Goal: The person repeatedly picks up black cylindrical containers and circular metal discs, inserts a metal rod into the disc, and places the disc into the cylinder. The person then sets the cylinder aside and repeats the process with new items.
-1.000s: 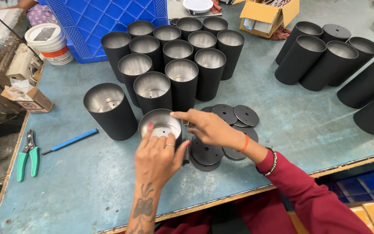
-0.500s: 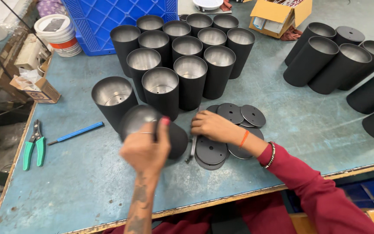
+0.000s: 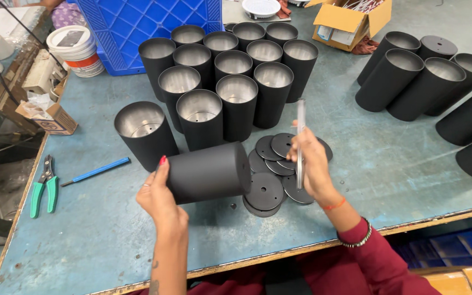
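At the table's six o'clock edge, the left hand (image 3: 159, 199) is gripping a matte black metal cylinder (image 3: 208, 172) sideways while the right hand (image 3: 311, 166) is clasping a thin silvery rod (image 3: 300, 142).

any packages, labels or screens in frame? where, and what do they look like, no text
Open cardboard box: top right of the bench, brown, flaps up, pale parts inside.
Small carton: left edge of the bench, brown with a dark printed panel, crumpled plastic on top.
White tub: upper left beside the blue crate, round, orange band, dark label on its lid.
Screens: none.
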